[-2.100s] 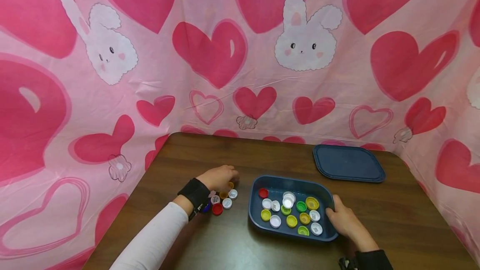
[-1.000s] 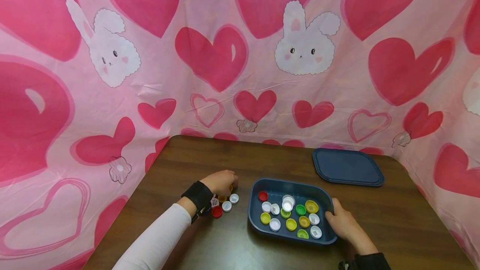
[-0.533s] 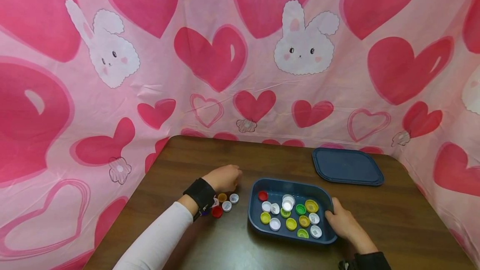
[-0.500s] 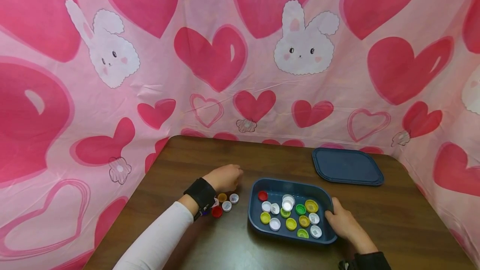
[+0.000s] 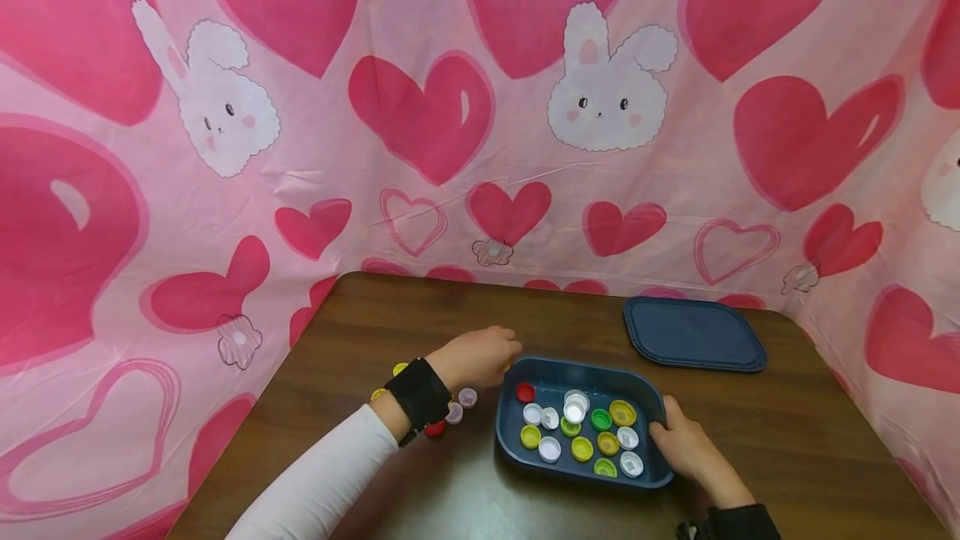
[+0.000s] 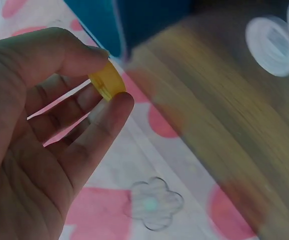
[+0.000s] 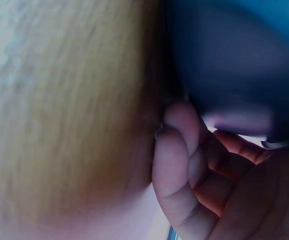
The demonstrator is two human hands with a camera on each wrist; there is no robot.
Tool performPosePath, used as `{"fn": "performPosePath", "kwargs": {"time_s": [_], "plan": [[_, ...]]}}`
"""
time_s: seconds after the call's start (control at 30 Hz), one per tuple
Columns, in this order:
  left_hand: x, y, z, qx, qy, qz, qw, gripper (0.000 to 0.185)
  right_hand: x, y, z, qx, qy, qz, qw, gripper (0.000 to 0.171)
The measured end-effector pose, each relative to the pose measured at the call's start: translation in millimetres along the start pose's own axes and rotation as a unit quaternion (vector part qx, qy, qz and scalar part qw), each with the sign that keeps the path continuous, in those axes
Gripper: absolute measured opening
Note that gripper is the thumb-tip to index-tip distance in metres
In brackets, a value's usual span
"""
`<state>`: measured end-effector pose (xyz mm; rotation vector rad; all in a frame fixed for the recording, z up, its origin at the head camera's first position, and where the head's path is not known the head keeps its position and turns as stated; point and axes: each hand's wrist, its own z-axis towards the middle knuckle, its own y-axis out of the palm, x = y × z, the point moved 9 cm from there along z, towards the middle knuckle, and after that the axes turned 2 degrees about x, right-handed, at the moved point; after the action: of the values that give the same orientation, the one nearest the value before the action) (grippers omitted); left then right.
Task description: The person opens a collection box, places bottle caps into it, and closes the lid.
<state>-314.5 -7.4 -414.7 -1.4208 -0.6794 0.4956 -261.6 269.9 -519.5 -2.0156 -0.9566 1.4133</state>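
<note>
My left hand [image 5: 477, 358] hovers by the near-left corner of a dark blue plastic bin [image 5: 581, 473], at its far-left rim. In the left wrist view, thumb and finger pinch a small yellow-orange bottle cap [image 6: 108, 82] by its edge. My right hand [image 5: 693, 447] grips the right end of the bin; its curled fingers show beneath the bin wall [image 7: 229, 65] in the right wrist view. Inside the bin lie several bottle caps, among them a red one [image 5: 526, 392], a green one [image 5: 602, 419] and a white one [image 5: 550, 449].
Loose caps lie on the wooden table [image 5: 420, 490] around the left wrist: a red one [image 5: 435, 429], pale ones [image 5: 467, 398] and yellow ones [image 5: 401, 369]. A flat dark blue lid [image 5: 694, 334] rests at the back right. A pink heart-patterned cloth [image 5: 510, 123] hangs behind.
My left hand has lifted a yellow-orange cap from the loose pile and moved right to the bin's edge. Yellow caps show behind its wrist. The right hand and bin stay in place.
</note>
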Motion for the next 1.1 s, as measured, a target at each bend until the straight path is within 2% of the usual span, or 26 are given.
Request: {"fn": "performPosePath", "kwargs": {"time_s": [0.27,0.4,0.5,0.67,1.1], "plan": [[29.3,3.3,7.5,-0.020,0.036,0.016,0.9990,0.025,1.1,0.5,0.6,0.009,-0.009,-0.005,1.000,0.042],[41.7,12.0,8.6,-0.043,0.056,0.032,0.9970,0.029,1.9,0.7,1.0,0.009,-0.010,-0.007,1.000,0.042],[48.9,20.7,8.4,-0.066,0.068,0.027,0.9952,0.028,2.3,0.5,1.2,0.009,-0.009,-0.009,1.000,0.042],[55.7,31.4,8.2,-0.092,0.076,0.008,0.9929,0.026,1.2,-0.5,0.2,0.009,-0.009,-0.011,1.000,0.042],[60.3,45.6,11.0,-0.110,0.091,0.038,0.9891,0.020,-3.2,-3.2,-2.4,0.017,-0.019,-0.019,0.999,0.042]]}}
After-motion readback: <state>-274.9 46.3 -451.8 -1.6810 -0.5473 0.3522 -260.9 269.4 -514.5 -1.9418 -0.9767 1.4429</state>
